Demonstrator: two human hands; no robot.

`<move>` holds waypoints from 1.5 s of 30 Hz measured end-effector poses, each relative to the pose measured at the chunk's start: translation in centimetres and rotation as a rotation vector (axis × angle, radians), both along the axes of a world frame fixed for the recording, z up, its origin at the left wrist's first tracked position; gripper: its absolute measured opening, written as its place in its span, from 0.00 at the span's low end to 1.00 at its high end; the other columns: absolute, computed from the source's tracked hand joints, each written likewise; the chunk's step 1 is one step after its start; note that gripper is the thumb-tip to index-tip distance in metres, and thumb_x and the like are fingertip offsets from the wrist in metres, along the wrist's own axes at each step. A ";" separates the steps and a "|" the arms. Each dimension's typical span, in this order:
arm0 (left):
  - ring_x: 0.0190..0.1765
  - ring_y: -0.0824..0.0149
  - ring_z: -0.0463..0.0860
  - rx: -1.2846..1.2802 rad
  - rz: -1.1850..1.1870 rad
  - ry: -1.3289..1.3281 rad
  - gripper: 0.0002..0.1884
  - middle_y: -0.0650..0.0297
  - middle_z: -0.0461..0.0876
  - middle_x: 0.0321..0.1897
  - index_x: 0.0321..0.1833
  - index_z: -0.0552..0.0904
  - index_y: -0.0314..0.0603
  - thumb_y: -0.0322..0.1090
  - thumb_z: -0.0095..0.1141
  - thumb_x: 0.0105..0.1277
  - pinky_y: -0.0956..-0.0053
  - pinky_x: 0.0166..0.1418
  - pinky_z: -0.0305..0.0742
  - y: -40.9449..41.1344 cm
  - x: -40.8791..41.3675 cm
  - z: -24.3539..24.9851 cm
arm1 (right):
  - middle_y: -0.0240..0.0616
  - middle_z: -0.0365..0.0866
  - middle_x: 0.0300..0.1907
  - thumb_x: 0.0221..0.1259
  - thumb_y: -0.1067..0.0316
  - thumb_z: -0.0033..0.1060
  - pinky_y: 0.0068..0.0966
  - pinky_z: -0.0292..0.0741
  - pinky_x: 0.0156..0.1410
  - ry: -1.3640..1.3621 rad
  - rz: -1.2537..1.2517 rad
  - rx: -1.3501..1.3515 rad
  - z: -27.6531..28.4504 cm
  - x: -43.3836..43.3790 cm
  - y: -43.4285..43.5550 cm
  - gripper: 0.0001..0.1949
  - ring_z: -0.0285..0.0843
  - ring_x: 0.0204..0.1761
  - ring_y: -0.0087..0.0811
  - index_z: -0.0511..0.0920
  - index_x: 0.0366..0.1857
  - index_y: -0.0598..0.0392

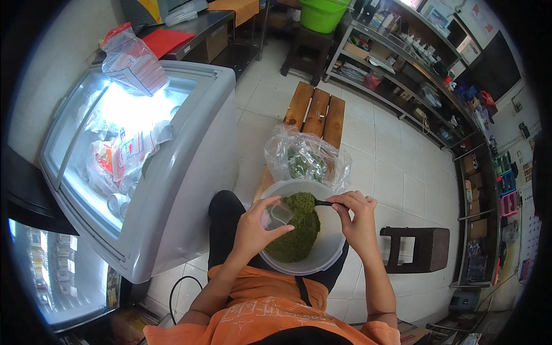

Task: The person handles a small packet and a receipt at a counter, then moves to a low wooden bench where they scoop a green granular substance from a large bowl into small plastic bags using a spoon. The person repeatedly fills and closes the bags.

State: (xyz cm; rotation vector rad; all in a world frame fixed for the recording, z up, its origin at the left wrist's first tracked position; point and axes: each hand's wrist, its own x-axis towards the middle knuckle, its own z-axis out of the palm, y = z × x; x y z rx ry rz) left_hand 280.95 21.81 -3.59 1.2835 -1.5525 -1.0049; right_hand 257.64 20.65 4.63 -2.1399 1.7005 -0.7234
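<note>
My left hand [254, 226] grips a small clear plastic cup [279, 215], tilted with its mouth toward the right. In my right hand [355, 209] is a black spoon [323, 202], its bowl loaded with a heap of green mash [301, 202] close beside the cup. Below both hands sits a whitish plastic tub [332, 241] between my legs, holding a thick mass of the same green mash [297, 241]. Just beyond the tub, a clear plastic bag [280, 144] with green contents lies on the wooden slatted bench [319, 108].
At left stands a lit chest freezer [202, 172] with a bag of cups [136, 64] on its glass top. A dark stool [427, 250] is on the tiled floor at right. Ahead, a green bucket [323, 17] rests on another stool. Metal shelves [401, 73] line the right wall.
</note>
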 end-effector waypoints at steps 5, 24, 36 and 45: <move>0.61 0.59 0.85 -0.017 -0.055 0.027 0.37 0.53 0.86 0.56 0.64 0.80 0.38 0.39 0.82 0.49 0.66 0.66 0.76 0.0 -1.5 0.3 | 0.25 0.84 0.43 0.52 0.77 0.63 0.44 0.53 0.64 0.367 0.081 -0.364 1.7 1.8 1.9 0.16 0.79 0.47 0.28 0.87 0.45 0.47; 0.46 0.73 0.84 0.227 -0.098 0.499 0.11 0.61 0.89 0.41 0.48 0.86 0.31 0.28 0.69 0.66 0.76 0.55 0.78 0.1 -2.7 0.1 | 0.34 0.88 0.33 0.59 0.72 0.71 0.30 0.64 0.56 -0.354 -0.060 -0.042 -3.9 3.0 4.0 0.04 0.84 0.39 0.33 0.87 0.36 0.54; 0.40 0.74 0.86 0.095 -0.060 0.388 0.06 0.61 0.91 0.36 0.42 0.88 0.30 0.25 0.68 0.65 0.77 0.48 0.80 0.1 -1.7 0.4 | 0.33 0.85 0.30 0.58 0.74 0.72 0.28 0.63 0.53 -0.335 -0.040 -0.128 -3.5 3.3 3.8 0.02 0.79 0.33 0.30 0.86 0.32 0.54; 0.41 0.74 0.87 0.060 -0.039 0.319 0.06 0.60 0.91 0.36 0.43 0.88 0.31 0.27 0.68 0.66 0.77 0.49 0.81 0.3 -1.6 0.9 | 0.30 0.85 0.33 0.56 0.75 0.71 0.30 0.60 0.50 -0.260 0.001 -0.205 -3.1 3.5 3.7 0.05 0.80 0.36 0.31 0.85 0.33 0.52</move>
